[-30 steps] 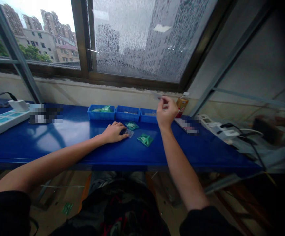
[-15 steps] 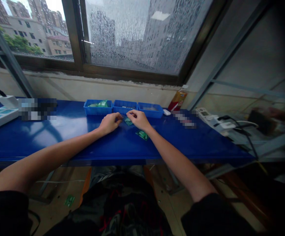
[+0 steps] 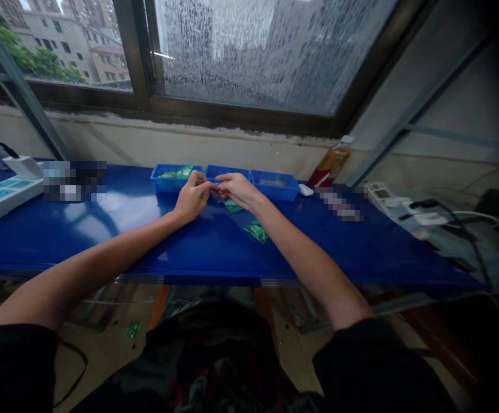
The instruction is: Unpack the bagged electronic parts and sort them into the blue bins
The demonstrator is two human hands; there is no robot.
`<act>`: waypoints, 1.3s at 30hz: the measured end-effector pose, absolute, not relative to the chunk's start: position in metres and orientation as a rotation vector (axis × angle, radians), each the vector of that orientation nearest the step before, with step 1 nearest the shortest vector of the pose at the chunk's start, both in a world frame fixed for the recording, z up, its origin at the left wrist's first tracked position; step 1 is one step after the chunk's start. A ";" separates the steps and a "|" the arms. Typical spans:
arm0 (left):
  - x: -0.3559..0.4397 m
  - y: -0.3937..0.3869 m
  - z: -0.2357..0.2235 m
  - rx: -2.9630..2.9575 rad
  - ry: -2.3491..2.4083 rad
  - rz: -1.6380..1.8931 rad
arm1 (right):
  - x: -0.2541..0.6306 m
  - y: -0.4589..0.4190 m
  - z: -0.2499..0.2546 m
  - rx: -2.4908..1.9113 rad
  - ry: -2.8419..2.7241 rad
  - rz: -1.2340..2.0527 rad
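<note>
My left hand (image 3: 193,198) and my right hand (image 3: 238,190) meet over the blue table, just in front of the blue trays. Both have their fingertips pinched together on a small clear plastic bag (image 3: 217,197), which is partly hidden by the fingers. Below my right hand lies a green printed packet (image 3: 233,205), and a second green packet (image 3: 257,231) rests nearer, beside my right forearm. Green packets fill part of the left blue tray (image 3: 174,184). The middle blue tray (image 3: 226,171) is largely covered by my hands. Something pale sits in the right blue tray (image 3: 277,193).
A bottle with a red and yellow label (image 3: 330,165) and a small white object (image 3: 305,190) stand right of the trays. White power strips lie at the left (image 3: 8,192) and right (image 3: 398,209). Behind the blue table (image 3: 116,229) is a window. A green packet (image 3: 133,329) is on the floor.
My hands have come closer together, fingertips now meeting at the clear bag. The whole view has shifted slightly; the trays and the packets on the table keep their places.
</note>
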State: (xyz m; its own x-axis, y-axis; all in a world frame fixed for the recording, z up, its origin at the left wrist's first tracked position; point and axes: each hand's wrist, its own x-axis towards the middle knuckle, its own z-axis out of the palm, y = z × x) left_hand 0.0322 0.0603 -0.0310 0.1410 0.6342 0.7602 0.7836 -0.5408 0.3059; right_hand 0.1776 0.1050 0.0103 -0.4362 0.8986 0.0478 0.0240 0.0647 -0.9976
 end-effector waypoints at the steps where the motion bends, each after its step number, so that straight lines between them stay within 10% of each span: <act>1: 0.032 0.060 -0.030 -2.251 -1.401 -1.384 | 0.178 0.104 0.007 -0.957 -1.609 1.461; 11: 0.031 0.046 -0.017 -2.382 -2.282 -2.171 | 0.195 0.088 -0.007 -0.856 -1.837 0.314; 17: 0.031 0.047 -0.012 -2.246 -2.308 -2.685 | 0.179 0.070 -0.011 -0.686 -2.088 0.157; 22: 0.027 0.050 -0.012 -2.175 -2.009 -2.442 | 0.174 0.073 -0.016 -0.778 -2.069 0.364; 30: 0.037 0.034 -0.011 -2.388 -1.353 -1.404 | 0.180 0.078 -0.005 -0.999 -1.565 1.580; 39: 0.036 0.042 -0.013 -2.526 -1.835 -1.757 | 0.184 0.087 -0.013 -0.906 -1.848 0.619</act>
